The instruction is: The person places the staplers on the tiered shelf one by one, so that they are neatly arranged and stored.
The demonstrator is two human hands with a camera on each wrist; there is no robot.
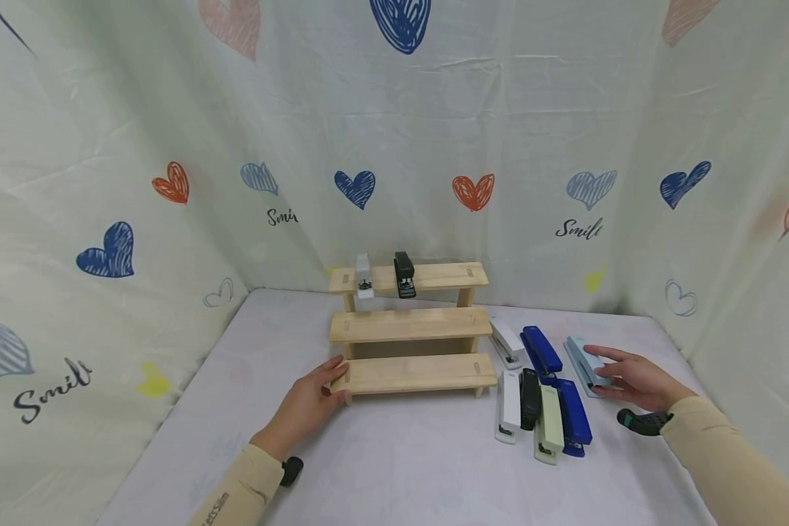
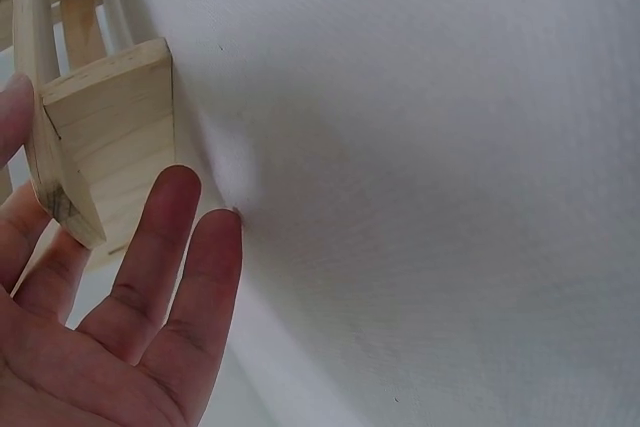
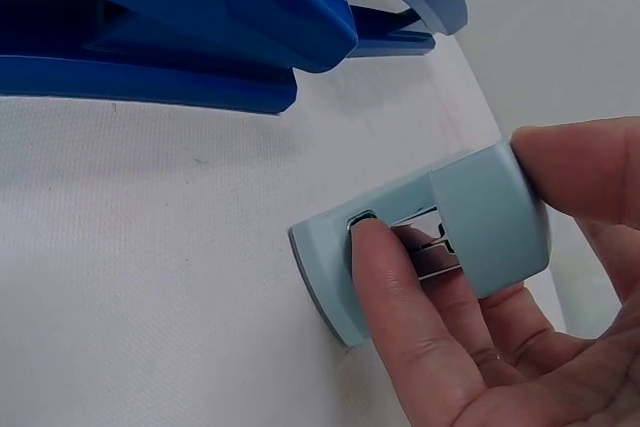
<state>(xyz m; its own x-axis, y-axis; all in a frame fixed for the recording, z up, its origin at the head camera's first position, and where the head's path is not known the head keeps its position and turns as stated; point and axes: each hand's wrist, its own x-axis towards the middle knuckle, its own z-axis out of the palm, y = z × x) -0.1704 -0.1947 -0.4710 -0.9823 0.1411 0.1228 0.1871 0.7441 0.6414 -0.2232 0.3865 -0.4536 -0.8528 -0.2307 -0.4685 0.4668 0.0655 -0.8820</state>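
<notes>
At the left end of the bottom board of a three-step wooden rack [image 1: 421, 374], my left hand [image 1: 312, 398] holds on, thumb [image 2: 12, 119] on one face and fingertips behind the board's end. Other fingers of that hand stretch out beside the rack. My right hand [image 1: 638, 380] grips a light blue stapler [image 3: 490, 217] right of the other staplers. Its thumb lies at the stapler's head, and a fingertip [image 3: 372, 237] reaches the base near the metal plate. A grey-white stapler [image 1: 364, 276] and a black stapler [image 1: 404, 274] stand on the rack's top board.
Between rack and right hand lie several staplers: blue ones [image 1: 540, 349] [image 3: 200, 7], white ones [image 1: 509, 398], a black one [image 1: 530, 398] and a pale green one [image 1: 549, 424]. A white cloth covers the table [image 1: 408, 467]. Heart-printed curtains [image 1: 421, 131] hang behind and at the sides.
</notes>
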